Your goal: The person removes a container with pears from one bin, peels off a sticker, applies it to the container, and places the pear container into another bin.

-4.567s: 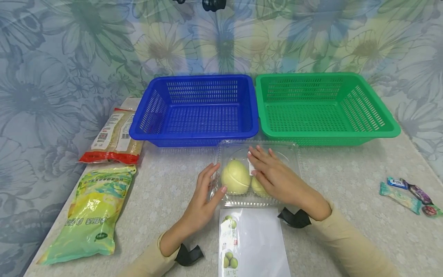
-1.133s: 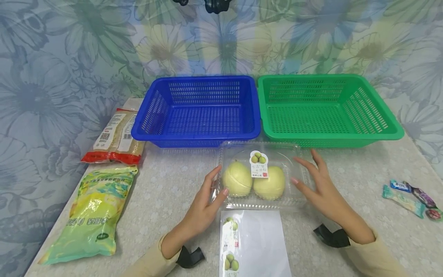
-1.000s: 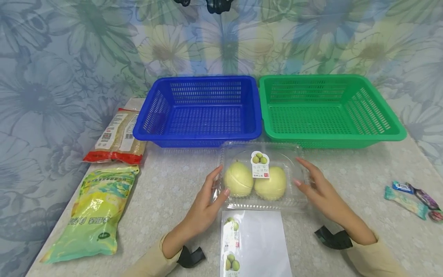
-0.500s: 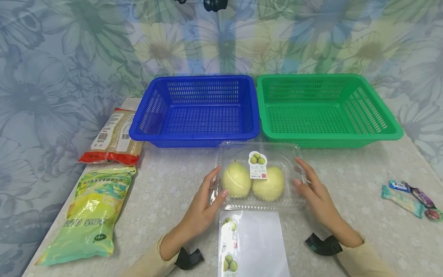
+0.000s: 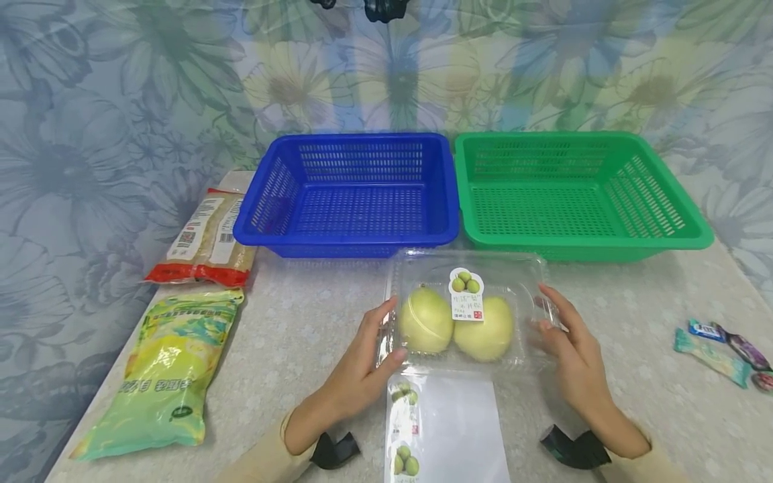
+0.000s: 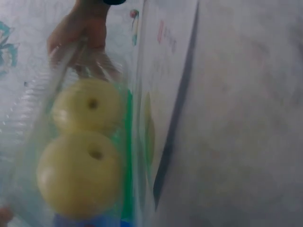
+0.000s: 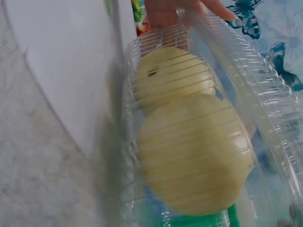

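Observation:
A clear plastic clamshell box (image 5: 525, 295) with two pale yellow-green pears (image 5: 426, 322) inside is between my hands, in front of the baskets. A white label (image 5: 467, 305) printed with green pears sticks to its lid. My left hand (image 5: 359, 369) grips the left end, thumb at the near side and fingers along the edge. At the right end my right hand (image 5: 576, 365) grips it likewise, partly seen through the plastic. Both wrist views show the box close up, slightly tilted, with the pears (image 7: 194, 151) behind its ribbed wall. Fingertips under the box are hidden.
A label sheet (image 5: 459, 429) lies in front of the box. Behind stand a blue basket (image 5: 347, 239) and a green basket (image 5: 580, 243). At left lie a red-edged grain bag (image 5: 205, 235) and a green-yellow bag (image 5: 169, 376). Several small candies (image 5: 712, 355) lie at right.
My right hand pressed the label on the lid, then moved right to grip the box's right end. The box now appears slightly raised and tilted between both hands.

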`<state>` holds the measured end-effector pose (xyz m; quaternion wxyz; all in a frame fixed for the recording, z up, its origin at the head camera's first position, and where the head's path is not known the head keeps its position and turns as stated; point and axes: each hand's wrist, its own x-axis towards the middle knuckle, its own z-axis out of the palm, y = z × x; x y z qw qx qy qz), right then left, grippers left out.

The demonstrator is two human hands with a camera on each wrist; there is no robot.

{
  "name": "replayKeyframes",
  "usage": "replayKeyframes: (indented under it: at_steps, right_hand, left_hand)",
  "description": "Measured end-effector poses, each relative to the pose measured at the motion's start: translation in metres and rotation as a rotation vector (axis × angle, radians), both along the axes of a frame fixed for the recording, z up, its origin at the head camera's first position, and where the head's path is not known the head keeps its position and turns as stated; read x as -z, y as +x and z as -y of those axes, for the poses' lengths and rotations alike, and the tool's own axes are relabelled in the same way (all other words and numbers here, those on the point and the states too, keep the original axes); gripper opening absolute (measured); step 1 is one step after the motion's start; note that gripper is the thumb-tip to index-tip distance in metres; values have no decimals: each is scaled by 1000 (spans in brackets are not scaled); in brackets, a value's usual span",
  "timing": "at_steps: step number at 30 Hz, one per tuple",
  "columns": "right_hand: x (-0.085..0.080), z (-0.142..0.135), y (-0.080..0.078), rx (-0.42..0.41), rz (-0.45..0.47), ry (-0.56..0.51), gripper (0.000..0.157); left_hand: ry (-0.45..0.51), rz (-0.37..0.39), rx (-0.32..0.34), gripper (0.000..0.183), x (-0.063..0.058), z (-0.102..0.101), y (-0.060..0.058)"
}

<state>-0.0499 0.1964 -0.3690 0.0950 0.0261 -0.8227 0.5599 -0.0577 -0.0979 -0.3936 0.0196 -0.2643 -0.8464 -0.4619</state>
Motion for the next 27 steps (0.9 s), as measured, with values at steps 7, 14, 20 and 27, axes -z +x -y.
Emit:
replayKeyframes:
  at_steps: [7,14,20,27]
  right_hand:
    - [-23,-11,15,8,-30,1,42]
    - [-47,-34,19,93,32,71,41]
    - [-71,-62,-5,138,-66,-64,39]
    - [-104,-87,-56,89,-156,-491,38]
  left_hand:
    - [47,-162,104,53,-9,0,-4]
    - [174,-122,135,53,-25,-8,-17]
    - [331,157,145,42,-33,-33,-45]
    - [174,290,79,52,-34,-80,-78]
